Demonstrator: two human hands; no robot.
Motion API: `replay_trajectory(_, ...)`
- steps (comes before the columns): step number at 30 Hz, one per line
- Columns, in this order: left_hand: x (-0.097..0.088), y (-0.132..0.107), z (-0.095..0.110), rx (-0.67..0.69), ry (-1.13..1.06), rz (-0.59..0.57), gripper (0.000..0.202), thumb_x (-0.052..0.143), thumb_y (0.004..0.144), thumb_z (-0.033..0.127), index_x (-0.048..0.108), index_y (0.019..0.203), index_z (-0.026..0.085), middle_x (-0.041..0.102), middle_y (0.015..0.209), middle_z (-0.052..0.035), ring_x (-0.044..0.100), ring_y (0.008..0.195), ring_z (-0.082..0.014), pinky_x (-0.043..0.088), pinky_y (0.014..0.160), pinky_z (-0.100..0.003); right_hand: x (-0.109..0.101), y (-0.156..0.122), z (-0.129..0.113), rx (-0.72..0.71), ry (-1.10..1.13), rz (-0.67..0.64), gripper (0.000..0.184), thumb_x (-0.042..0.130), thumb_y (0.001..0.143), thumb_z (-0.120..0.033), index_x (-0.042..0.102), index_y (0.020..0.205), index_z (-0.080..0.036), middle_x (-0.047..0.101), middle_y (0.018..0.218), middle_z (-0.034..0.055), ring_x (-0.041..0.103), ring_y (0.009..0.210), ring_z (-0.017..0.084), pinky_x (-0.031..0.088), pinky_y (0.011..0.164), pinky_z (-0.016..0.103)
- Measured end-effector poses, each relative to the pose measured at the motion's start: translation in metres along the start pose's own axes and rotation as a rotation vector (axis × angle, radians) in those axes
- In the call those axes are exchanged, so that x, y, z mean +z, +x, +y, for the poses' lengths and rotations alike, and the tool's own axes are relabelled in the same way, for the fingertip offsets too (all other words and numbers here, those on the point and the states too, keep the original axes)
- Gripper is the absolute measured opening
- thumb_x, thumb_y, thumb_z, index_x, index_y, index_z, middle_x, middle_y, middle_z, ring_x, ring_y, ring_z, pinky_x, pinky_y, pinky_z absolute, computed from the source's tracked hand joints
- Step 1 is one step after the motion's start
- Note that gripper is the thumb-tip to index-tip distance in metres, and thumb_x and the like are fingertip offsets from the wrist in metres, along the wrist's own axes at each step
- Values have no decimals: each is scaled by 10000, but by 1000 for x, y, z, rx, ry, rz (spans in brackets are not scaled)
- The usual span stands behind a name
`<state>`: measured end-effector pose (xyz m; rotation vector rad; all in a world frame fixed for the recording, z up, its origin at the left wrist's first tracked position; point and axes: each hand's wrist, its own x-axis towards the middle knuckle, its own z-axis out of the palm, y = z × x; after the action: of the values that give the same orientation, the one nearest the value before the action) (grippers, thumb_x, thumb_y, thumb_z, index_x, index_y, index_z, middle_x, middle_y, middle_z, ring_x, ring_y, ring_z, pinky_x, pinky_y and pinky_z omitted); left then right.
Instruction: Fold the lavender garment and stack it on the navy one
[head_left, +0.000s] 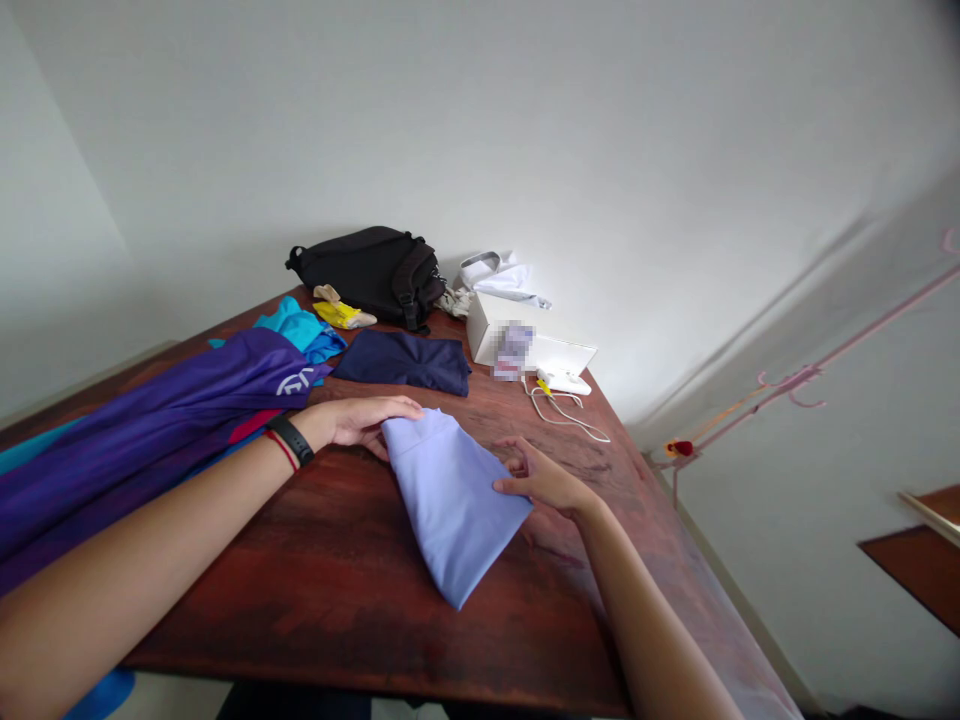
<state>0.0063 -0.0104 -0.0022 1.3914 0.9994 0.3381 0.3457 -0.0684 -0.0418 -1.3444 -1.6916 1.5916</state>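
A folded light-blue cloth (454, 495), smooth and roughly rectangular, is between my two hands above the dark red-brown wooden table (315, 590). My left hand (367, 420) grips its upper left corner, thumb beneath and fingers on top. At the right edge, my right hand (536, 475) pinches the cloth between thumb and curled fingers. The cloth's lower corner points toward me. Just beyond it lies a folded navy cloth (405, 362). A purple garment (187, 410) with a white mark is spread out left of my left hand.
Behind the navy cloth sits a black bag (367, 265), with a yellow-and-beige item (341, 314) beside it. Turquoise fabric (292, 325) lies at left. A white box (487, 330), white cable (562, 415) and white bag (499, 275) stand near the wall. A pink rack (780, 385) is at right.
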Motion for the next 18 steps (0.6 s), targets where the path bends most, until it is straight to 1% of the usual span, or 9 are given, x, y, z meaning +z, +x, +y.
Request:
replay_trajectory(2,0,0,-1,13,-14,-10,724,714,762,572,555,1413,299,673,1252,-119,667,1024,-303,542,696,-298,2,0,-1,-16,0,-1,795,859,702,-402,450,1368,-256,665,928,12,634,812,191,513,688,311)
replay_trajectory(5,0,2,-5,85,16,-30,891,811,695,473,460,1505,357,625,1377,-87,666,1050,-280,546,776,-315,3,1,-2,-42,-34,41,763,850,712,-396,490,1369,-253,674,932,23,631,831,199,519,710,322)
replay_trajectory(6,-1,2,-6,120,46,-43,892,819,683,450,473,1500,361,607,1412,-72,652,1092,-279,542,826,-324,3,1,-2,-49,-50,55,753,847,717,-394,501,1370,-248,675,936,26,629,839,201,520,717,324)
replay_trajectory(8,-2,3,-7,192,120,-73,825,818,679,426,546,1453,347,565,1477,-46,588,1228,-283,502,958,-332,2,2,-1,-53,-82,69,749,841,724,-394,511,1378,-238,677,947,31,628,851,204,520,726,328)
replay_trajectory(11,-2,3,-4,238,213,-116,697,814,687,405,646,1360,332,499,1545,-10,455,1395,-273,383,1109,-313,-1,0,-1,-10,-134,72,771,844,718,-401,514,1390,-216,679,963,38,633,868,211,521,738,334)
replay_trajectory(13,-2,2,-2,220,238,-133,649,818,688,397,679,1318,329,508,1537,-2,439,1413,-271,346,1138,-316,-3,-2,-2,21,-151,56,789,862,692,-397,521,1378,-207,686,987,47,641,888,220,523,752,339)
replay_trajectory(15,-1,1,0,194,240,-136,636,827,685,412,692,1300,319,549,1501,-11,465,1393,-282,351,1136,-336,-6,-5,-4,33,-148,17,783,880,660,-385,542,1345,-214,692,1046,56,647,910,227,524,763,340)
replay_trajectory(17,0,2,-1,182,223,-142,639,827,701,455,690,1306,300,587,1462,-30,496,1364,-291,367,1123,-351,-9,-7,-6,42,-210,6,698,888,635,-371,605,1253,-213,691,1038,47,638,886,219,508,744,320)
replay_trajectory(18,0,3,-2,182,212,-146,633,819,719,484,690,1308,289,604,1443,-40,513,1347,-291,378,1114,-350,-10,-7,-6,46,-280,15,611,884,633,-370,647,1172,-204,687,985,33,624,848,206,488,718,304)
